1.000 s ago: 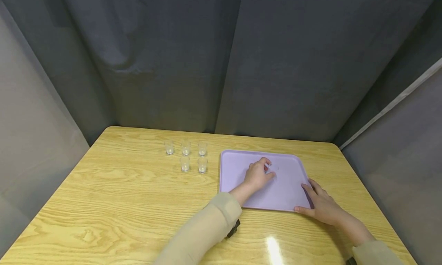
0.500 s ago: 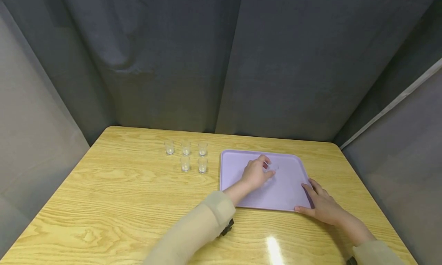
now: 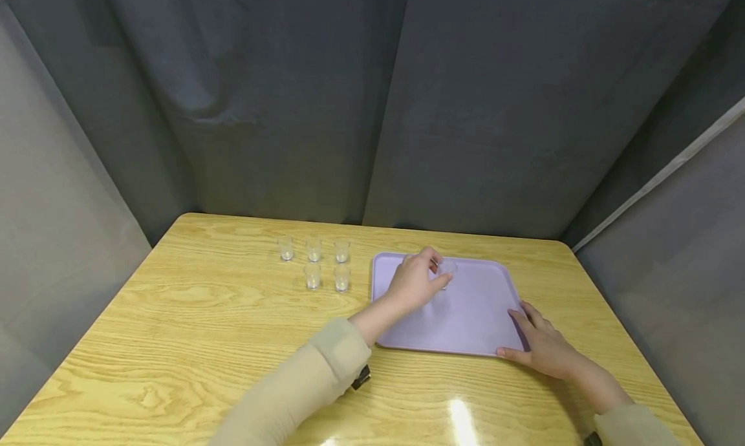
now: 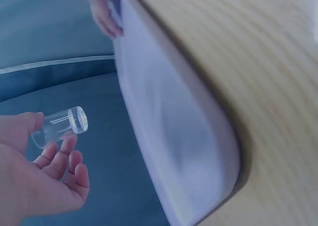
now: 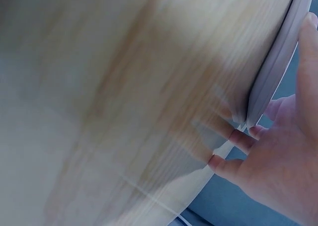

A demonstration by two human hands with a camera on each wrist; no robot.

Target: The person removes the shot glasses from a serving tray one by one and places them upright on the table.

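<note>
We are pinching a small glass in our left hand, fingers curled, above the tray; our right hand is resting flat, fingers spread, on its near corner.

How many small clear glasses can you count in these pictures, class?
6. Five stand on the table left of the tray: three in the back row, two in front. The left hand holds the sixth above the tray.

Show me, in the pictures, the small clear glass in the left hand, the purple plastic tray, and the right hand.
small clear glass (image 4: pixel 62 125), left wrist view, its side wall.
purple plastic tray (image 3: pixel 465 323), head view, bare floor.
right hand (image 3: pixel 544 349), head view, back of hand.
</note>
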